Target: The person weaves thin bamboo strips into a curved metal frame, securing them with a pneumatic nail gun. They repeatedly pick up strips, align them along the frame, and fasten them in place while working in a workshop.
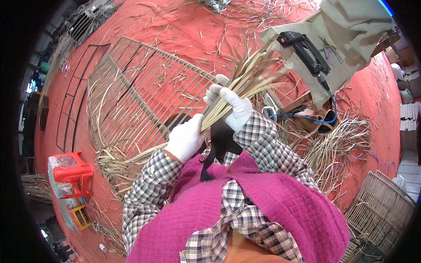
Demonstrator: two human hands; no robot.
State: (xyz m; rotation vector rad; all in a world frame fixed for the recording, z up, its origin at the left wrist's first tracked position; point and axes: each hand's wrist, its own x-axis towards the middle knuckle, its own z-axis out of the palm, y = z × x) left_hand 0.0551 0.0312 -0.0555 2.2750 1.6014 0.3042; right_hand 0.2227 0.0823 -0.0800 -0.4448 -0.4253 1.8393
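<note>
The left hand (187, 138) and right hand (237, 106), both gloved, hold the wicker strips (215, 114) in closed grip, above the slatted frame (137, 100). If this grip loosens, strips may slide out; their fanned tips could catch the pneumatic stapler (308, 55).

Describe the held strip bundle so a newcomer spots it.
Against the red floor covering, find the white-gloved left hand and right hand near centre. Both hold the pale strip bundle, fanned toward the upper right; unlike the floor's loose strips, it is gathered.
</note>
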